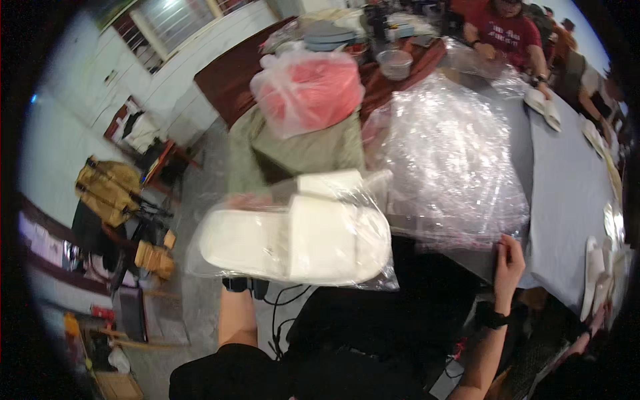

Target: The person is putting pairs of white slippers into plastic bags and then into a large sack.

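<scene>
White slippers [323, 240] in a clear plastic bag [385, 279], lying over the left hand [250, 201] in front of the body. That hand's mostly hidden, just blurry fingers past the far edge, so can't tell how they're gripping. Right hand [508, 263] has its fingers bent close together at the near edge of a clear plastic pile [453, 153]; can't tell if they're pinching any.

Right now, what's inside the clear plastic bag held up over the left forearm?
A white open-toe slipper shows through the clear plastic bag. Behind it, part of a second white piece shows, probably its mate; the front slipper covers the rest.
</scene>
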Available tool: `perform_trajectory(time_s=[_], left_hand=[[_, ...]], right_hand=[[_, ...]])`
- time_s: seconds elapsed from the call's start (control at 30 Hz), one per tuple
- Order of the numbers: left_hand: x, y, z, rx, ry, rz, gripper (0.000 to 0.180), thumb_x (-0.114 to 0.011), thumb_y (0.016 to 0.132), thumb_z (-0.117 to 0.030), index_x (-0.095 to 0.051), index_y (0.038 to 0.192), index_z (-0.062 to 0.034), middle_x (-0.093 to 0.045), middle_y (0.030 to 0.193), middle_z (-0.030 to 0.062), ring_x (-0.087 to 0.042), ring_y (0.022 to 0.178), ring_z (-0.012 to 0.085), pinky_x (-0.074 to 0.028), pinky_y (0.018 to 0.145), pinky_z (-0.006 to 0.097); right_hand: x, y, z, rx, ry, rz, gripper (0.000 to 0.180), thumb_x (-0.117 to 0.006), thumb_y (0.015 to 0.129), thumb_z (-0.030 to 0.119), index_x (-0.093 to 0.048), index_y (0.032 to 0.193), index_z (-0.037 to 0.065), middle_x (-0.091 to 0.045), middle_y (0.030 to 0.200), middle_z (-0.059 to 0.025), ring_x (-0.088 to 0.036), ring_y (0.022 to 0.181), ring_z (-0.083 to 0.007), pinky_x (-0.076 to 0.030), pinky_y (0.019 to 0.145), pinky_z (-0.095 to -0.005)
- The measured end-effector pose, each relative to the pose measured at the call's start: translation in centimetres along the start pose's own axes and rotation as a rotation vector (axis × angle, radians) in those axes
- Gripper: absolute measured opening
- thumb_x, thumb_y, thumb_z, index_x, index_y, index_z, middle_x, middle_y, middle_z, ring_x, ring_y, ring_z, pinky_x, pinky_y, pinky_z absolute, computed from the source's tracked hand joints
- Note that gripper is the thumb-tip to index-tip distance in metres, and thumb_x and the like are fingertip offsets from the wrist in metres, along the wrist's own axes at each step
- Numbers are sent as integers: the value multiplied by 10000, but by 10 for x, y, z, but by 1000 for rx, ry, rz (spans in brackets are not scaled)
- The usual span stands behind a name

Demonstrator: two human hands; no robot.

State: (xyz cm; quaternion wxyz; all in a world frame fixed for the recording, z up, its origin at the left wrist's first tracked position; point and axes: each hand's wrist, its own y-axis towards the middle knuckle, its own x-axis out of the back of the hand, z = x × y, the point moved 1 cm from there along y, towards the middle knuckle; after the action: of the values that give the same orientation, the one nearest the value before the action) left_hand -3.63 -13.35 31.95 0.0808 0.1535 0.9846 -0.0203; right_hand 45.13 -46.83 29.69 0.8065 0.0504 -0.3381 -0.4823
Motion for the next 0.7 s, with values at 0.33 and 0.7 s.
perform_trajectory(time_s=[0.33, 0.7], left_hand=[[73, 16, 19, -239, -380, -427, 424, -472, 1108, -251, -486, 1408, 50, -576, 1394, 187, -607, 1241, 327, -531, 1023, 472], [70, 20, 19, -17, -341, -674, 387, -431, 1122, -222, -496, 1369, 68, -614, 1297, 199, -674, 1107, 321, -581, 936, 458]], right_hand=[[-2, -4, -22, 20, 44, 19, 164, -580, 1023, -1, -653, 1160, -55, -682, 1046, -86, -637, 986, -173, -497, 918, -297], [2, -3, -29, 44, -79, 20, 164, -575, 1007, -13, -644, 1150, -52, -674, 1048, -117, -639, 995, -212, -491, 929, -316]])
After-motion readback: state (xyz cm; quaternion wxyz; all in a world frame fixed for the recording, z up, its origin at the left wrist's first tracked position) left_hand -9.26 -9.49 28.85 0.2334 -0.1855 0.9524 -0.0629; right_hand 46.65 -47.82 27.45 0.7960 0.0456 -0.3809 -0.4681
